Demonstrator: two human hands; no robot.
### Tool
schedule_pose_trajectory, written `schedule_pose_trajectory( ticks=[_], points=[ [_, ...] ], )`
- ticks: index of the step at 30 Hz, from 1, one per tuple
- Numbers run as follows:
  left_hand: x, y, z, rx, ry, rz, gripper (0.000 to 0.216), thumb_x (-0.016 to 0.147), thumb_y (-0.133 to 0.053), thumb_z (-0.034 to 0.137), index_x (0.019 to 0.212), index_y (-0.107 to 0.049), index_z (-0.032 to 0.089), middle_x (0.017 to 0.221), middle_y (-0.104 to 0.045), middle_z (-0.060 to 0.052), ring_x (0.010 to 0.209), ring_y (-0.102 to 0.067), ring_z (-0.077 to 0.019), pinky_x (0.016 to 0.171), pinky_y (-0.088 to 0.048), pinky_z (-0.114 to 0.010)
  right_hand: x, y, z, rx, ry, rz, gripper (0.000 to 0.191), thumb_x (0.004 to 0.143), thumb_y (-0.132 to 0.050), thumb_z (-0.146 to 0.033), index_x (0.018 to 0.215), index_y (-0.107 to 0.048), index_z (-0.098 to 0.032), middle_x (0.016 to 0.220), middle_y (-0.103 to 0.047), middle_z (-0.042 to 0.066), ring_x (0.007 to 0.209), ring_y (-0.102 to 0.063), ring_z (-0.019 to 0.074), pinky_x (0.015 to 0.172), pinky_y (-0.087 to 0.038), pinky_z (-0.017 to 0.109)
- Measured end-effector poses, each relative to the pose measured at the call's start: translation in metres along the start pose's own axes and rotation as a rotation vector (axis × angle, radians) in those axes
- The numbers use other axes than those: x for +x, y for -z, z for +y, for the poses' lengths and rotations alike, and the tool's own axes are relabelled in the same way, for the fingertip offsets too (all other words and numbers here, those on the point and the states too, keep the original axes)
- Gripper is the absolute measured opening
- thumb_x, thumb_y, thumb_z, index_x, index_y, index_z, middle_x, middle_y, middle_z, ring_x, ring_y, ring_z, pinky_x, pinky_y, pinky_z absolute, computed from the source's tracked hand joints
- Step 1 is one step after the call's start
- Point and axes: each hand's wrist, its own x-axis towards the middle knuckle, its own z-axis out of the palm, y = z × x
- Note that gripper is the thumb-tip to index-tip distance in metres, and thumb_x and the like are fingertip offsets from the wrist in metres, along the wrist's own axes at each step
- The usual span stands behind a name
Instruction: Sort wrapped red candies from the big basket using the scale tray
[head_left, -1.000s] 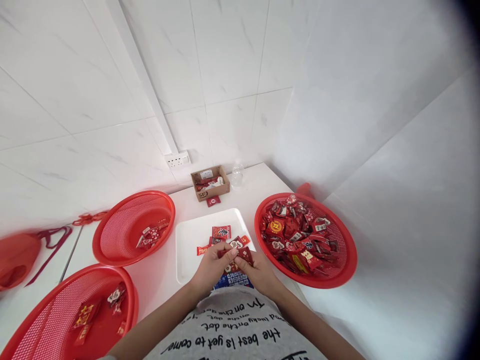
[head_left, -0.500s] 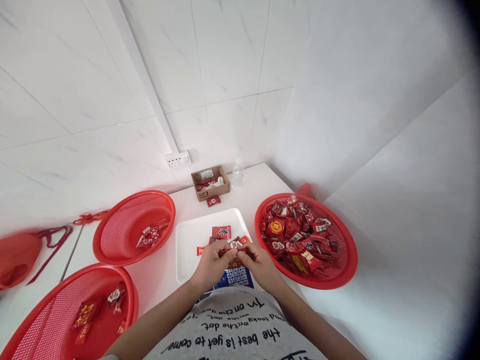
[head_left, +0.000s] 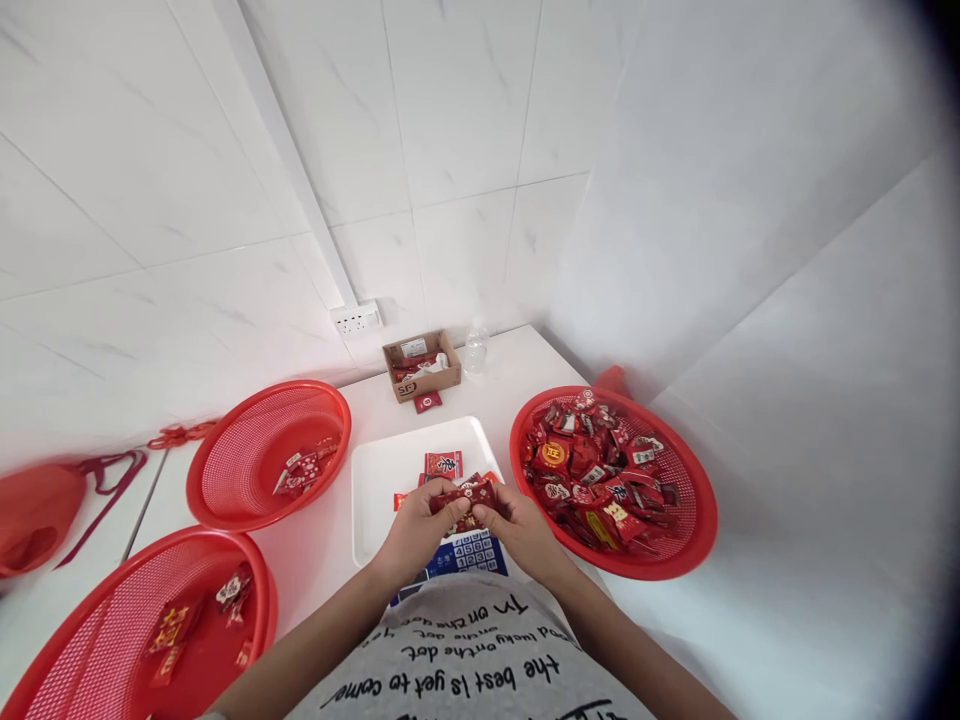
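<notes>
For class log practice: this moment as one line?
left hand: grips red packet | right hand: grips red packet | place: over white tray

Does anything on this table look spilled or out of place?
One red packet lies loose on the white table, just in front of the cardboard box, outside the box and the white tray. Nothing else looks spilled or damaged.

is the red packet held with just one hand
No, left hand and right hand both pinch the red packet over the white tray.
</notes>
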Motion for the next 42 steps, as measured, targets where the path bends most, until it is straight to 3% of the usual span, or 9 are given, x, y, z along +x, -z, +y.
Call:
schedule_pose_trajectory(
  ticks=[8,16,21,29,37,42],
  points=[
    [-0.002,0.001,0.000,0.081,-0.023,-0.096,0.026,0.072,-0.062,0.038,0.086,-0.062,0.015,0.075,-0.064,-0.001,0.069,-0.056,-0.0146,0.065,-0.041,-0.025,-0.001,-0.001,-0.004,-0.093,0.065,0.093,0.017,0.078,-0.052,-0.032,0.083,-0.059,-0.017,0.082,-0.065,0.004,0.078,-0.059,0.0183,0.072,-0.047,0.030],
    [-0.003,0.001,0.006,0.207,-0.102,-0.213,0.036,0.081,-0.048,0.043,0.094,-0.065,0.014,0.083,-0.065,-0.005,0.077,-0.056,-0.0176,0.067,-0.042,-0.026,-0.005,-0.003,-0.007,0.057,0.062,0.086,0.019,0.078,-0.052,-0.034,0.082,-0.060,-0.017,0.075,-0.065,0.003,0.069,-0.060,0.0172,0.068,-0.049,0.030],
    [-0.002,-0.001,-0.001,0.227,-0.105,-0.185,0.035,0.081,-0.047,0.044,0.086,-0.064,0.014,0.070,-0.060,-0.002,0.065,-0.050,-0.0134,0.061,-0.040,-0.024,-0.005,-0.004,-0.010,0.158,0.053,0.104,0.016,0.076,-0.057,-0.033,0.080,-0.061,-0.018,0.074,-0.064,0.001,0.070,-0.060,0.0165,0.067,-0.049,0.029],
    [-0.001,-0.007,0.000,0.058,-0.058,-0.189,0.040,0.075,-0.052,0.052,0.064,-0.056,0.013,0.055,-0.047,0.002,0.055,-0.041,-0.0104,0.054,-0.035,-0.023,-0.005,-0.005,-0.014,0.284,0.022,0.074,0.015,0.076,-0.057,-0.032,0.077,-0.061,-0.018,0.068,-0.063,0.000,0.062,-0.060,0.0150,0.061,-0.049,0.028],
    [0.000,-0.006,0.000,0.078,-0.074,-0.164,0.033,0.078,-0.052,0.045,0.081,-0.062,0.014,0.063,-0.055,0.000,0.060,-0.047,-0.0115,0.059,-0.039,-0.024,-0.003,-0.001,-0.015,0.062,0.041,0.109,0.021,0.079,-0.051,-0.037,0.079,-0.061,-0.018,0.071,-0.064,0.001,0.067,-0.060,0.0169,0.067,-0.049,0.030],
    [0.001,-0.003,0.003,0.009,-0.099,-0.059,0.021,0.074,-0.060,0.033,0.085,-0.056,0.016,0.077,-0.058,-0.001,0.071,-0.053,-0.0129,0.066,-0.042,-0.025,-0.002,0.005,-0.011,-0.050,0.020,0.124,0.021,0.077,-0.053,-0.036,0.083,-0.060,-0.017,0.079,-0.065,0.004,0.075,-0.059,0.0185,0.071,-0.048,0.032]
  ],
)
